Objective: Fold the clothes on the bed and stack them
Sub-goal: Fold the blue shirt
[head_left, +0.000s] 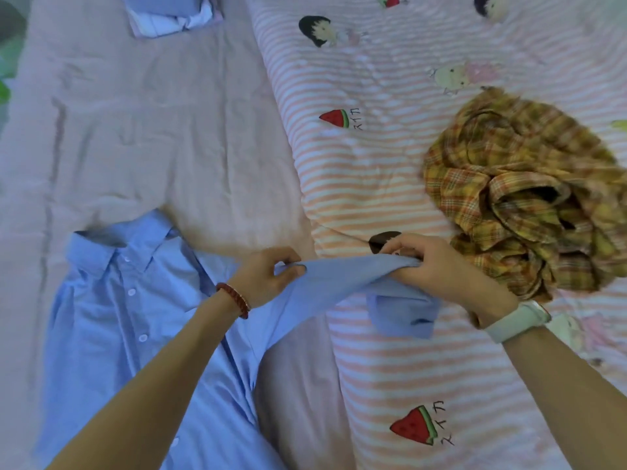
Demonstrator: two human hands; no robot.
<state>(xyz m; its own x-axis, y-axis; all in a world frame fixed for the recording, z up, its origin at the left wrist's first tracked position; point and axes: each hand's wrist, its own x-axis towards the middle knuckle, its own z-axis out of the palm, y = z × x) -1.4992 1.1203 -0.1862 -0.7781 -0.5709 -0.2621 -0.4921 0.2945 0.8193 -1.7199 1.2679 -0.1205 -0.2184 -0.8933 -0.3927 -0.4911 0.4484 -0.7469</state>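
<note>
A blue shirt (112, 320) is spread buttons-up on the near left of the bed (142, 130). Its sleeve (342, 279) is held stretched rightward, pinched by the left hand (268, 278) and gripped by the right hand (437, 266) (cuff hanging below). A crumpled plaid garment (522, 195) lies right; folded clothes (173, 15) sit far left.
</note>
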